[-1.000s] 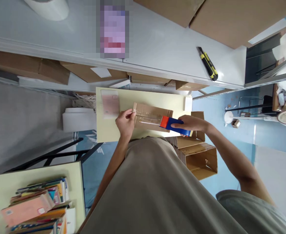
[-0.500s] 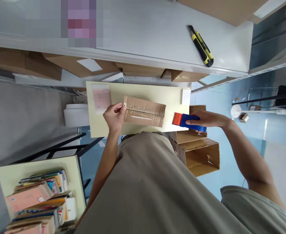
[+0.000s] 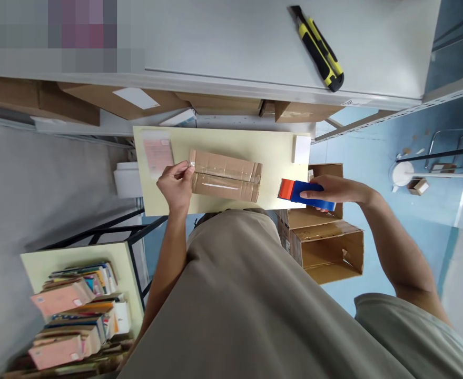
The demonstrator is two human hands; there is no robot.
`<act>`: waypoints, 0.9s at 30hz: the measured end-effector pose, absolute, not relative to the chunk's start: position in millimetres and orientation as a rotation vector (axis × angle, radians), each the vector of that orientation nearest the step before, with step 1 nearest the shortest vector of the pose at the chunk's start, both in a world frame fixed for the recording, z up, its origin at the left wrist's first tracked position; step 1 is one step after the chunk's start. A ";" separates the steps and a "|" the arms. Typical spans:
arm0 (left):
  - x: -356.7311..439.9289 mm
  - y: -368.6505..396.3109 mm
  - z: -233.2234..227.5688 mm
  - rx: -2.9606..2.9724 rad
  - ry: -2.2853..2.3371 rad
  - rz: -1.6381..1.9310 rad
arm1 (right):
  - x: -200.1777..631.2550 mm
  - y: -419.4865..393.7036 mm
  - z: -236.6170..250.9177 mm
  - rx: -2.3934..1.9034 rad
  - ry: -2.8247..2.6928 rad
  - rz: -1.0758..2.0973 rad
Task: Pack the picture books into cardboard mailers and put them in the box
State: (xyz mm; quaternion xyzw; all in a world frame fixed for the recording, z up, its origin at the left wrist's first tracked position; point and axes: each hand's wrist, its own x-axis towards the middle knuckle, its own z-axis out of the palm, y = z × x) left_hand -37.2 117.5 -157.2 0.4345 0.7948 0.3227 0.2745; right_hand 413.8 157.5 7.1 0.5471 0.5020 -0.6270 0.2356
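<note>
Yellow table, taped parcel against left-hand fingers

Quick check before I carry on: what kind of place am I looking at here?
Probably a small packing or shipping workroom. A taped cardboard parcel lies on a pale desk, the right hand holds a tape dispenser, and cardboard boxes sit on the floor, with a utility knife nearby.

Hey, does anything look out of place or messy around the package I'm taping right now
Nothing looks damaged. The cardboard package lies slightly askew on the pale table, your left hand pinching its end, the tape dispenser in your right hand. The utility knife lies loose near the shelf's front edge.
</note>
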 end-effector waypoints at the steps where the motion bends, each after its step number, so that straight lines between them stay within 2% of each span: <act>1: -36.9 117.6 -157.6 1.171 2.140 0.870 | 413.3 159.5 2.5 1.504 1.384 -1.696; 8: -40.9 118.1 -162.9 1.194 2.178 0.851 | 402.2 169.1 -26.8 1.525 1.511 -1.447; 12: -41.1 117.7 -164.3 1.194 2.198 0.850 | 389.9 167.9 -36.1 1.491 1.619 -1.184; 20: -38.6 114.9 -161.8 1.175 2.188 0.853 | 332.7 153.8 -43.6 1.513 1.687 -0.862; 27: -34.9 111.7 -156.4 1.143 2.180 0.884 | 291.8 125.7 -79.4 1.594 1.731 -0.668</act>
